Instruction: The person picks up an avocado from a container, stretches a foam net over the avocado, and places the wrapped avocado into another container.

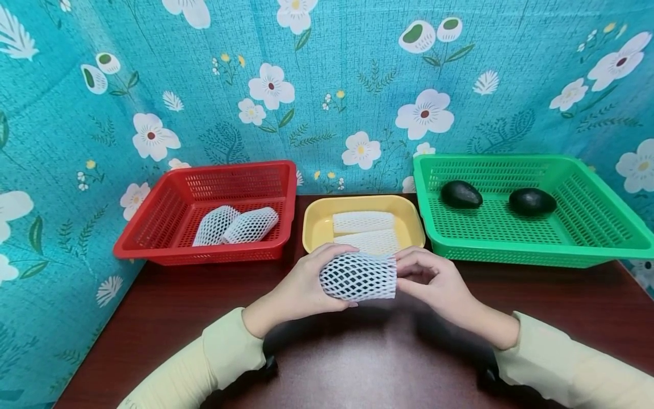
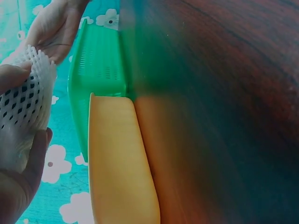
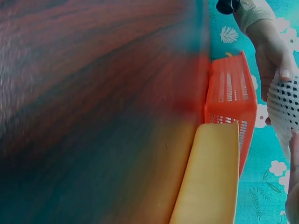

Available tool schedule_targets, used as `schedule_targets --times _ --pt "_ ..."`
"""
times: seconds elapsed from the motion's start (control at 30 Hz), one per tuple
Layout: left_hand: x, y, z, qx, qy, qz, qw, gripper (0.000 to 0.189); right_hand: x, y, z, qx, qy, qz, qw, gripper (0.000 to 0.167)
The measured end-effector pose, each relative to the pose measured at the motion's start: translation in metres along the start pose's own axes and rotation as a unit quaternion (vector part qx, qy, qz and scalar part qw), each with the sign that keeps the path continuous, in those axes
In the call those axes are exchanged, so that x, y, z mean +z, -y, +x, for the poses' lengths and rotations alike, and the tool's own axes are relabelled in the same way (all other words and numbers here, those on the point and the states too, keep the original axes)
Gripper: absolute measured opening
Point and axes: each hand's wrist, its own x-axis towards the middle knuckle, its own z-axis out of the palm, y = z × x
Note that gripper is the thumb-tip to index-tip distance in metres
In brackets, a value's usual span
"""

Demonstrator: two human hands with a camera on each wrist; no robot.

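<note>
My left hand grips a white foam net sleeve from its left side, above the table in front of the yellow tray. Something dark, like an avocado, shows through the mesh. At the sleeve's right end, my right hand pinches the rim with curled fingers and thumb. The left wrist view shows the sleeve between the left thumb and fingers, with the right hand at its far end. Two flat foam net sleeves lie in the tray.
On the left, a red basket contains two net-wrapped dark fruits. To the right, a green basket holds two dark avocados. All three containers stand along the back of the dark wooden table, before a flowered cloth.
</note>
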Motion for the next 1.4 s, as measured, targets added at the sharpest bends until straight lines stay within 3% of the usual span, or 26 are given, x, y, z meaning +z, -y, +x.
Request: schedule_targets --times 0.3,0.67,0.9,1.07,1.3,1.4 --pt "-0.006 -0.008 0.002 0.007 0.003 0.005 1.0000 0.083 -0.015 0.004 0.006 -0.012 0.012 -0.014 0.9998 0.030" --pt "-0.001 -0.024 0.005 0.024 0.034 0.024 0.9988 0.082 -0.039 0.003 0.012 -0.072 0.015 -0.043 0.9964 0.039" --pt "0.003 -0.030 0.009 0.064 0.055 0.038 0.9957 0.078 -0.058 -0.002 0.018 -0.117 0.013 -0.064 0.9910 0.034" --pt "0.005 -0.033 0.012 0.077 0.065 0.039 0.9941 0.077 -0.071 -0.002 0.022 -0.105 0.018 -0.132 0.9856 0.043" --pt "0.002 -0.035 0.014 0.087 0.062 0.048 0.9931 0.077 -0.089 -0.004 0.031 -0.099 0.010 -0.220 0.9705 0.047" --pt "-0.003 -0.035 0.015 0.077 0.054 0.055 0.9940 0.078 -0.100 -0.007 0.036 -0.105 0.003 -0.241 0.9648 0.048"
